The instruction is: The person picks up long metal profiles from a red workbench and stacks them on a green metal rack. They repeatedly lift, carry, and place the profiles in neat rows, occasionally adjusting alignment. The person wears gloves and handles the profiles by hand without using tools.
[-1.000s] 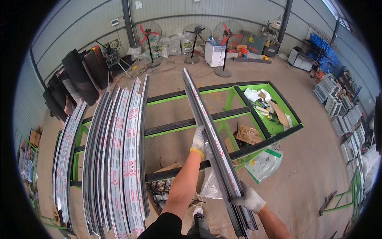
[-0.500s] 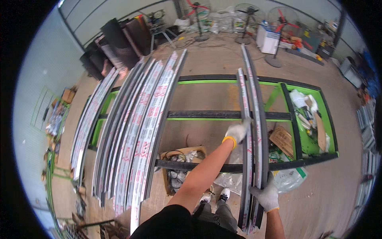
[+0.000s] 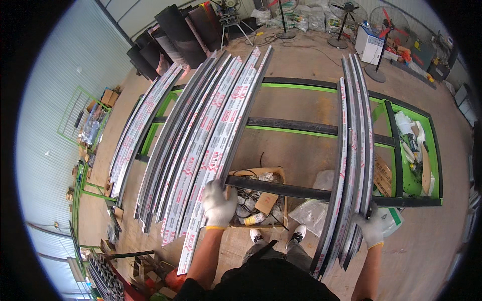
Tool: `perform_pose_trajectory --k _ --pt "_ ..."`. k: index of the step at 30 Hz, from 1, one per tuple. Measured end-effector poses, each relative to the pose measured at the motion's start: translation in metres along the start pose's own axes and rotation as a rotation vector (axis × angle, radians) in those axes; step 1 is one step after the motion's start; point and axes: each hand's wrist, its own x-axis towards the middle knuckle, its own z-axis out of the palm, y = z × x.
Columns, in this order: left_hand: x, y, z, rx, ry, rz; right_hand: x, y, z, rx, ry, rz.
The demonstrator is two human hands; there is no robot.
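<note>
Long, narrow metal profiles with printed protective film lie across a green-and-black frame. My left hand (image 3: 219,206), in a white knitted glove, is at the right edge of the left group of profiles (image 3: 203,155). Its fingers reach over the outermost profile, with the thumb apart. On the right lies a smaller group of profiles (image 3: 350,160), bunched side by side. My right hand (image 3: 370,230), also gloved, grips the outer side of this group near its close end, thumb toward the profiles. Its other fingers are partly hidden.
The frame (image 3: 296,127) has black-padded crossbars and a green tray (image 3: 436,165) with scraps at its right end. Below are an open cardboard box (image 3: 285,200) of odds and ends and a clear plastic sheet (image 3: 312,214). Dark rolls (image 3: 181,35) and standing fans (image 3: 386,30) stand at the back.
My left hand has left the right group and moved left to the larger group. The right group shows more profile edges. My right hand stays by its near end. The view has shifted.
</note>
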Motion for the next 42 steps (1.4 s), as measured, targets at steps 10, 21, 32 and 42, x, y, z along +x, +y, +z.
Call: perform_pose_trajectory --k 10,21,32,42 --pt "-0.123 -0.133 -0.08 -0.027 -0.027 -0.203 -0.052 -0.149 0.158 0.028 -0.069 -0.519" --pt "-0.157 -0.14 -0.094 -0.116 -0.02 -0.108 -0.072 -0.234 0.426 0.823 -0.576 0.083" --pt "-0.111 -0.094 -0.06 -0.073 -0.126 -0.005 -0.076 -0.184 0.304 0.865 -0.449 0.102" --pt "-0.105 -0.09 -0.042 0.126 -0.129 0.003 -0.099 -0.194 0.288 0.225 -0.155 -0.158"
